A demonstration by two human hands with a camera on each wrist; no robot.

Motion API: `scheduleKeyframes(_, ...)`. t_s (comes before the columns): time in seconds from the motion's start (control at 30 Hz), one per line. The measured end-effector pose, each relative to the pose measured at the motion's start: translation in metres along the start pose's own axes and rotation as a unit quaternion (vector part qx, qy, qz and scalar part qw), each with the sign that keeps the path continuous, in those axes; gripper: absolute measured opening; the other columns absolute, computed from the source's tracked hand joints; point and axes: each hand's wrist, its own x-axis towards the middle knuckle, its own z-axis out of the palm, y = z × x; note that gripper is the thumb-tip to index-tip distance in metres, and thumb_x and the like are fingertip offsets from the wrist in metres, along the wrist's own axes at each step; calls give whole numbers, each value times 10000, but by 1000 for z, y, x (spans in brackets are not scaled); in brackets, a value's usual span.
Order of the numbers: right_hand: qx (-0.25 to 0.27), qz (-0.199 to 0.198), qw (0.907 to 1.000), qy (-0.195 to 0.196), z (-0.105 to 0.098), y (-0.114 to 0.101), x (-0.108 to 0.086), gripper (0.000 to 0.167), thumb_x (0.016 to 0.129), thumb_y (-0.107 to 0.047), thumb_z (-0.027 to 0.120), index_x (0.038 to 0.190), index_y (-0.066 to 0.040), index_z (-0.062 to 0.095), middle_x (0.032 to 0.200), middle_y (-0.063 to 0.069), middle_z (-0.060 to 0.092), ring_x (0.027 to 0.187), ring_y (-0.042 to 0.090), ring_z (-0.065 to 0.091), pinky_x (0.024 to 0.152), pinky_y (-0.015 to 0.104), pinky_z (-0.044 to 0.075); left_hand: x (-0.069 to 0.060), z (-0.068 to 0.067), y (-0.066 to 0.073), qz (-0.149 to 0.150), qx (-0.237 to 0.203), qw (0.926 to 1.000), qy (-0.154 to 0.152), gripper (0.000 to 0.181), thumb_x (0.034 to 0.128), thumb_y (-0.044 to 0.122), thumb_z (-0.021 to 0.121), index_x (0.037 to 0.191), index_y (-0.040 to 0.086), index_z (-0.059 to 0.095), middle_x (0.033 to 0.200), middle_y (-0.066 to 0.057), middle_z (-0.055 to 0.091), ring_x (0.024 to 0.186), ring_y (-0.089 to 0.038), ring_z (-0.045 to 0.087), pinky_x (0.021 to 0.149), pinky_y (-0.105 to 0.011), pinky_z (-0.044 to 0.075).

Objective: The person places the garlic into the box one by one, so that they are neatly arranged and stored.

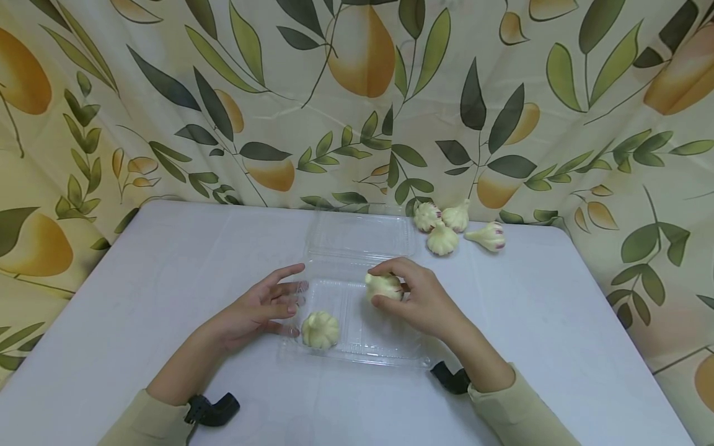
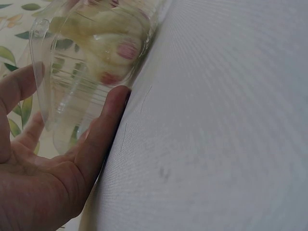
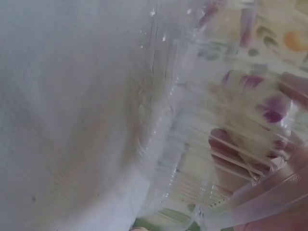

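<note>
Right hand: the right hand (image 1: pixel 421 294) has its thumb and fingers clamped on a garlic bulb, the held bulb (image 1: pixel 385 287).
Held bulb: over the back of the box (image 1: pixel 370 357), right of centre; the right wrist view shows it through the clear plastic. Whether it touches the floor of the box, I cannot tell.
Left hand: the left hand (image 1: pixel 258 310) is at the left side of the box, fingers apart and nearly straight, gripping no garlic. The fingertips appear to touch the plastic, which would steady it.
Box: clear plastic, on the white surface (image 1: pixel 167 266), between the two hands.
Lid: the lid (image 1: pixel 362 235) lies folded back behind the box, so the box is open.
Garlic inside: one bulb, the placed bulb (image 1: pixel 320 330), sits in the front left corner, just beside the left fingertips.
Garlic outside: four bulbs stand at the back of the surface, right of the lid. The left bulb (image 1: pixel 427 217), middle bulb (image 1: pixel 456 216) and front bulb (image 1: pixel 442 239) are bunched together; the right bulb (image 1: pixel 487 236) lies on its side just beside them.
Progress: early, by my reading. One bulb is in and let go, a second is at the box but not released, and four are outside. Much of the box floor is bare, and the lid is not closed.
Backdrop: a patterned cloth (image 1: pixel 357 124) behind the surface.
</note>
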Motion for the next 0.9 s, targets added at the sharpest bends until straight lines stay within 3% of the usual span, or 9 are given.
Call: scheduleKeyframes(0.9,58,-126,9998,-150,9,-7,1,361,821,-190,818,1151,-226,677,1193,-90,663,1077,109,604,837,327,547,0,0,-1,-12,-26,10000,26,772,970,18,588,1596,216,182,1622,-166,213,1455,-430,240,910,-562,531)
